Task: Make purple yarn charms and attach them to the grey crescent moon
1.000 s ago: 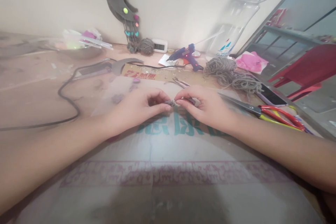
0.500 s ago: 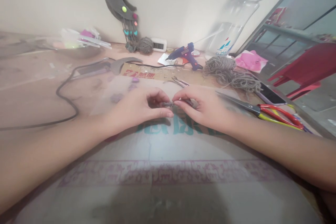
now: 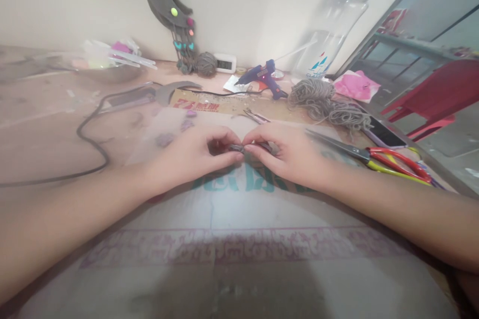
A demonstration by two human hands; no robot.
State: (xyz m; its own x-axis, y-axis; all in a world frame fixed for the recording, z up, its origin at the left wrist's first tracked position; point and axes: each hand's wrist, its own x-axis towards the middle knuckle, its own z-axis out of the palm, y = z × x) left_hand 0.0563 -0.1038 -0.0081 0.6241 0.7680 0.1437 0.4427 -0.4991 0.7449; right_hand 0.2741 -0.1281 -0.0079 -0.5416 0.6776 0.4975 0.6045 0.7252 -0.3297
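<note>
My left hand (image 3: 194, 153) and my right hand (image 3: 288, 152) meet fingertip to fingertip over a printed cardboard sheet (image 3: 239, 219). Both pinch a small grey piece (image 3: 236, 148), which looks like a bit of yarn or cord; most of it is hidden by my fingers. Each hand's fingers are curled and pressed together around it. Both forearms rest low over the cardboard.
Red-handled scissors (image 3: 377, 155) lie right of my right hand, next to a phone (image 3: 381, 134). Behind are a grey yarn pile (image 3: 329, 104), a blue glue gun (image 3: 262, 77), small pliers (image 3: 256, 116), a pink cloth (image 3: 357, 85) and a black cable (image 3: 90, 144). A grey felt decoration (image 3: 168, 5) leans against the wall.
My hands have drawn closer together over the small grey piece and shifted slightly. The view has tilted a little; nothing else has moved.
</note>
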